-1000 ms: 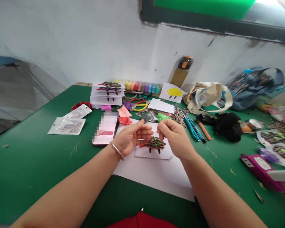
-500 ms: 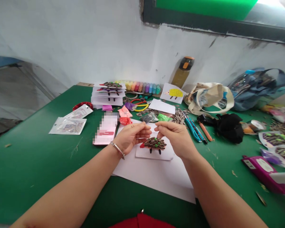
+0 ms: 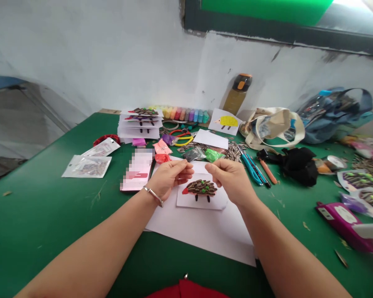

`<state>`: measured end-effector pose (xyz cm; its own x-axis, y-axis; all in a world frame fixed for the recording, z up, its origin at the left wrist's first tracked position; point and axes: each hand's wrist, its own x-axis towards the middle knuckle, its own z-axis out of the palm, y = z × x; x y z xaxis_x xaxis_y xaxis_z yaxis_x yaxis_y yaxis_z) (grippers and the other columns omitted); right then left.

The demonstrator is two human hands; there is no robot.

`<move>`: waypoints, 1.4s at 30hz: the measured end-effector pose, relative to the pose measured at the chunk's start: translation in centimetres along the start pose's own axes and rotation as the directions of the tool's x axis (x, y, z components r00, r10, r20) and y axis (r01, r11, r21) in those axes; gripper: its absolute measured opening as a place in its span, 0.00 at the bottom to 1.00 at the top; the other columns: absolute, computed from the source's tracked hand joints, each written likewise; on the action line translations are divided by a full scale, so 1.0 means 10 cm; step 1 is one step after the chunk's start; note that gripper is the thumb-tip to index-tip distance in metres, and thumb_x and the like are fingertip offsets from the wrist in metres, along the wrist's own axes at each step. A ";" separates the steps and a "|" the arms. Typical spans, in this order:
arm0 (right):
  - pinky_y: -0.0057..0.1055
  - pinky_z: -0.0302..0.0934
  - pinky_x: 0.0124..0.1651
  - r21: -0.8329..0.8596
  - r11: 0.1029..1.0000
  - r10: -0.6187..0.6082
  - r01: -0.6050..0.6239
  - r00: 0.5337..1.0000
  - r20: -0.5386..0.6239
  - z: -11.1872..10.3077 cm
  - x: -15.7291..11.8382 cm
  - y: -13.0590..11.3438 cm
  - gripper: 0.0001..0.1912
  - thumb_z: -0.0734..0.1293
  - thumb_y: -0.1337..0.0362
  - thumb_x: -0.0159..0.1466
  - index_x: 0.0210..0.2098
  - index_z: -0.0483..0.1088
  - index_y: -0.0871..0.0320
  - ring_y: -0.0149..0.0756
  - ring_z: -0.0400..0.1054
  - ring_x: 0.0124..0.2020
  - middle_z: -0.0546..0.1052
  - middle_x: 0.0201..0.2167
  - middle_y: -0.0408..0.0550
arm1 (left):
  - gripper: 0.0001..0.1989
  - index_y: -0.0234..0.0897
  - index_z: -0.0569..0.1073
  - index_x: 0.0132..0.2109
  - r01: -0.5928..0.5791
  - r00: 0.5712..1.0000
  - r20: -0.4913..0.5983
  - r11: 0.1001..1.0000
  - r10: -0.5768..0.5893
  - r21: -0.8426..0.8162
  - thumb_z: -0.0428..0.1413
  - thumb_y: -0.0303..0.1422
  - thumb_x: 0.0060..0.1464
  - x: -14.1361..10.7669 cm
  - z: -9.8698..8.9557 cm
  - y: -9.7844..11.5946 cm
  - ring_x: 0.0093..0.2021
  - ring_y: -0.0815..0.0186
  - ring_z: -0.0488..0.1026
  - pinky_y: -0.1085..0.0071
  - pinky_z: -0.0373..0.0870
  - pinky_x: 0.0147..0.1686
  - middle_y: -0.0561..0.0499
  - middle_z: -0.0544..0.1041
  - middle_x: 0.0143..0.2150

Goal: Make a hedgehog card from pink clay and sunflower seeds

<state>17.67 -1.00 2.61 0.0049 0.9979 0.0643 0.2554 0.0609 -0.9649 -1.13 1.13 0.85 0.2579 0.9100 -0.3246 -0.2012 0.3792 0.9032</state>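
Note:
Both hands hover above a small white card (image 3: 186, 202) that bears a hedgehog (image 3: 202, 188) made of seeds, with a red snout, green dots and dark legs. My left hand (image 3: 169, 178), with a silver bangle at the wrist, has thumb and fingertips pressed together. Opposite it, my right hand (image 3: 231, 178) is closed in a pinch between thumb and forefinger. Whatever either pinch holds is too small or hidden to make out. Beneath the card lies a large white sheet (image 3: 202, 240). Bags of black clay (image 3: 194, 154) and green clay (image 3: 214, 155) lie just beyond the fingertips.
A phone (image 3: 138, 169) lies left of the sheet, near plastic packets (image 3: 87, 166). Behind stand stacked hedgehog cards (image 3: 138, 128), a yellow hedgehog drawing (image 3: 226, 122) and a bottle (image 3: 238, 94). To the right are a blue cutter (image 3: 251, 167), a canvas bag (image 3: 273, 128) and a purple glue-gun-like device (image 3: 348, 227).
My fingertips have moved slightly apart, the right hand's fingers curling in more. The hedgehog card shows more clearly between them. The whole view has shifted slightly.

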 end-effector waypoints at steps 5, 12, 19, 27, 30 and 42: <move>0.31 0.68 0.35 0.190 0.979 0.055 -0.071 0.995 0.085 0.01 0.02 0.05 0.09 0.68 0.61 0.57 0.36 0.74 0.58 0.32 0.73 0.28 0.78 0.28 0.46 | 0.15 0.34 0.77 0.36 -0.001 1.000 -0.006 1.000 0.001 -0.002 0.61 0.43 0.49 0.01 -0.01 0.00 0.35 0.66 0.74 0.69 0.68 0.39 0.47 0.79 0.34; 0.28 0.66 0.30 0.129 0.987 0.076 -0.094 0.988 0.137 0.00 0.00 0.02 0.09 0.68 0.58 0.58 0.30 0.72 0.59 0.31 0.73 0.25 0.78 0.25 0.45 | 0.15 0.34 0.77 0.36 -0.010 1.000 -0.018 1.000 0.010 0.003 0.61 0.43 0.48 0.00 0.01 0.01 0.34 0.67 0.74 0.69 0.68 0.38 0.47 0.78 0.34; 0.24 0.58 0.23 -0.005 1.000 -0.008 0.008 1.000 0.013 -0.07 0.02 0.02 0.12 0.68 0.57 0.58 0.24 0.70 0.59 0.26 0.64 0.18 0.70 0.17 0.40 | 0.17 0.33 0.77 0.35 -0.013 0.999 -0.038 0.999 0.015 0.038 0.62 0.44 0.47 0.00 0.02 0.02 0.33 0.68 0.74 0.70 0.67 0.36 0.48 0.78 0.33; 0.34 0.69 0.40 0.133 0.988 0.065 -0.073 0.996 0.064 0.01 0.02 0.05 0.10 0.65 0.61 0.60 0.40 0.70 0.58 0.34 0.75 0.33 0.78 0.32 0.48 | 0.17 0.33 0.77 0.35 -0.024 0.998 -0.049 0.995 0.029 0.093 0.60 0.44 0.49 0.02 0.01 -0.01 0.33 0.67 0.74 0.70 0.68 0.36 0.47 0.78 0.33; 0.29 0.67 0.32 0.028 0.999 0.027 -0.028 0.999 0.041 -0.01 0.01 0.02 0.11 0.63 0.58 0.62 0.32 0.71 0.59 0.31 0.72 0.27 0.77 0.27 0.46 | 0.16 0.33 0.77 0.35 -0.023 0.998 -0.053 0.994 0.029 0.110 0.59 0.44 0.50 0.03 0.01 -0.02 0.33 0.68 0.75 0.70 0.68 0.37 0.47 0.78 0.34; 0.30 0.62 0.35 -0.178 0.984 -0.001 0.021 0.994 0.108 0.03 0.03 0.11 0.07 0.62 0.62 0.61 0.35 0.71 0.56 0.32 0.69 0.30 0.75 0.27 0.42 | 0.12 0.32 0.77 0.33 -0.039 0.997 -0.059 0.983 0.050 0.177 0.57 0.39 0.53 0.05 0.03 -0.06 0.33 0.68 0.74 0.71 0.70 0.37 0.46 0.78 0.33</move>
<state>17.68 -0.65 1.47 -0.1002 0.9943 0.0374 0.4236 0.0767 -0.9026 -0.60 1.29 0.19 0.1913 0.9361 -0.2951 -0.0402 0.3078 0.9506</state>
